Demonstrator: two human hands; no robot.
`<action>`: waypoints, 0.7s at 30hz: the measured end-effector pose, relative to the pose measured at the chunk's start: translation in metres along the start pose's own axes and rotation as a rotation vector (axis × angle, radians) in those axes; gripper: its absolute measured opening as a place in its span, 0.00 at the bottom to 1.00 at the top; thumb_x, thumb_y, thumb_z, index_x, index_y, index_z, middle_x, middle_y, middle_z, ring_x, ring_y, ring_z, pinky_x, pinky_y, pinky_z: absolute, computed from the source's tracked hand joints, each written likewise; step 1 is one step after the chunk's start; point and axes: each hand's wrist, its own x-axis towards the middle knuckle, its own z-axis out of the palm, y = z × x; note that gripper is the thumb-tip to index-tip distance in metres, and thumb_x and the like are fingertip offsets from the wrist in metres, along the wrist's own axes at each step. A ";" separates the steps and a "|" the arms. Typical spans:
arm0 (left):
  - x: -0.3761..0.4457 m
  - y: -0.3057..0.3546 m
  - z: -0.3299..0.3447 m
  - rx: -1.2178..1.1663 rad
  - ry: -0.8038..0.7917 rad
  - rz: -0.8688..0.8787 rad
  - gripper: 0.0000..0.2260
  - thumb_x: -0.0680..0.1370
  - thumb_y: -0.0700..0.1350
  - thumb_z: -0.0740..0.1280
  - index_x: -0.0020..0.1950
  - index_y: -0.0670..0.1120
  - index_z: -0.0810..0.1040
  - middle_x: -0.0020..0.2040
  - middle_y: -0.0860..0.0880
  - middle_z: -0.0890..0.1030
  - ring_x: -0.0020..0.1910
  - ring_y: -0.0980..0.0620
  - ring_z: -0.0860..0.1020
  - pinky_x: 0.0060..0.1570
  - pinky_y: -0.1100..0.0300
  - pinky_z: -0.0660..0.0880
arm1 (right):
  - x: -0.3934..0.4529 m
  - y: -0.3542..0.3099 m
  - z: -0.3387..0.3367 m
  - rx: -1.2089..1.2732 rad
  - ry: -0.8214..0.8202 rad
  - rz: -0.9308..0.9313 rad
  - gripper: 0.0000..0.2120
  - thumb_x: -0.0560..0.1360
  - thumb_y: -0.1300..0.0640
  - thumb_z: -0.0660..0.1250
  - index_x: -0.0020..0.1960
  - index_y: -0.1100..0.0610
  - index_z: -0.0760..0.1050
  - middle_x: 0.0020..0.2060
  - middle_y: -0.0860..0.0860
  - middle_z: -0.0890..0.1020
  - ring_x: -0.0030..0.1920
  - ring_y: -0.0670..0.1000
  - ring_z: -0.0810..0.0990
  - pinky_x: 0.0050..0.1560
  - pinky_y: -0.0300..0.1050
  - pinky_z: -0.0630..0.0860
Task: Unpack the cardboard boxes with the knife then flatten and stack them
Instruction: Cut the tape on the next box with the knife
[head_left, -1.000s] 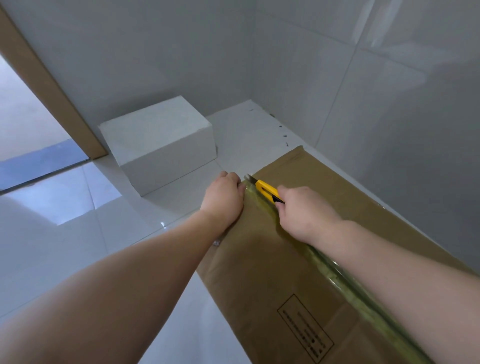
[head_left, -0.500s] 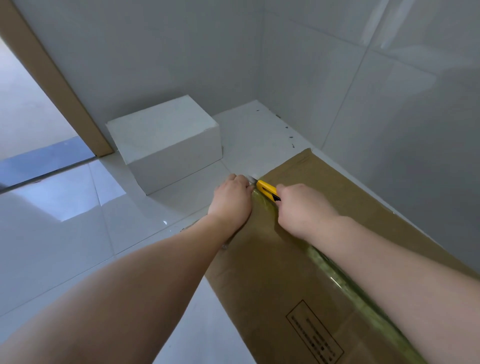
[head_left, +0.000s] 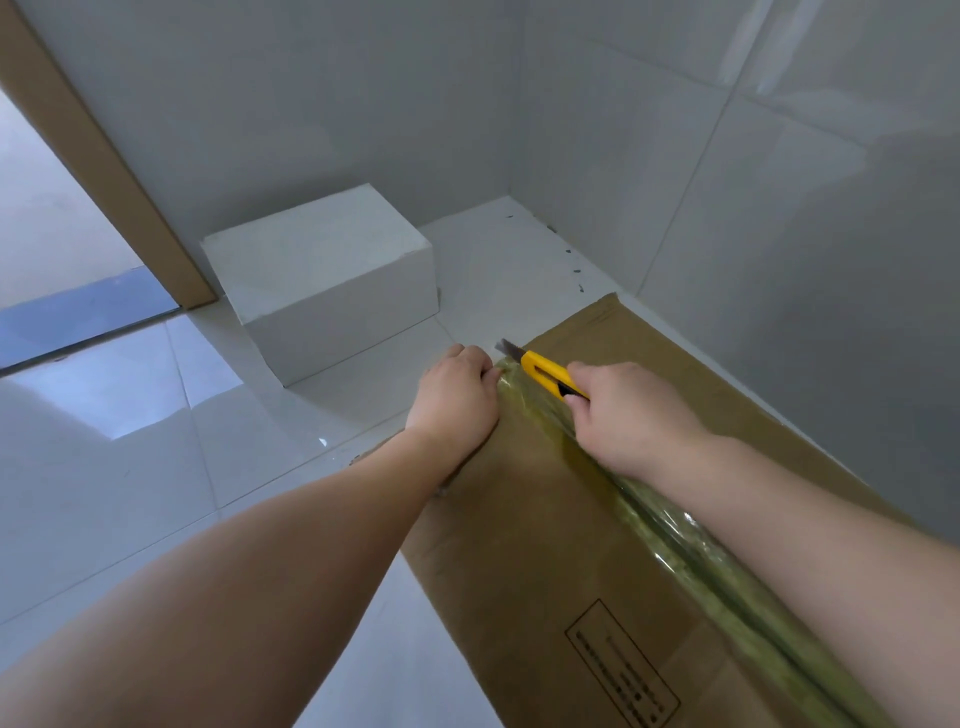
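Where the brown door frame (head_left: 104, 171) is meeting the floor at far left, glossy white floor tiles (head_left: 104, 467) are lying open between it and the one white rectangular block (head_left: 332, 280), which is sitting against the back wall. Left hand (head_left: 457, 400) is resting on the near left edge of the one flat brown cardboard box (head_left: 519, 545), fingers curled over its far end beside the tape. One strip of shiny yellowish packing tape (head_left: 675, 535) is running lengthwise along the box's middle seam. Right hand (head_left: 623, 415) is gripping the one yellow utility knife (head_left: 545, 371), fist closed around its handle; the grey blade is projecting just past the box's far edge, over the floor. Box's right edge is lying close along the grey tiled wall (head_left: 779, 260), leaving only a narrow floor strip there.
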 end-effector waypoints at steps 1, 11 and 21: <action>0.000 0.000 0.000 -0.003 0.004 -0.007 0.08 0.80 0.46 0.60 0.40 0.49 0.70 0.41 0.52 0.69 0.40 0.49 0.70 0.42 0.58 0.63 | -0.002 0.000 0.002 -0.009 -0.016 -0.005 0.06 0.80 0.54 0.57 0.47 0.54 0.70 0.33 0.51 0.72 0.31 0.51 0.71 0.27 0.43 0.59; 0.000 0.000 0.001 0.015 0.011 0.004 0.08 0.80 0.46 0.59 0.41 0.49 0.70 0.42 0.51 0.70 0.40 0.49 0.70 0.43 0.57 0.63 | -0.010 0.002 0.000 -0.066 -0.027 -0.014 0.05 0.80 0.54 0.56 0.47 0.54 0.68 0.33 0.51 0.71 0.31 0.51 0.70 0.26 0.44 0.59; -0.001 -0.002 0.004 0.061 0.044 0.046 0.08 0.80 0.45 0.59 0.40 0.49 0.69 0.40 0.52 0.69 0.40 0.50 0.68 0.46 0.57 0.62 | -0.013 0.000 0.004 -0.115 -0.039 -0.027 0.03 0.79 0.57 0.57 0.47 0.55 0.68 0.33 0.51 0.70 0.32 0.51 0.72 0.26 0.44 0.61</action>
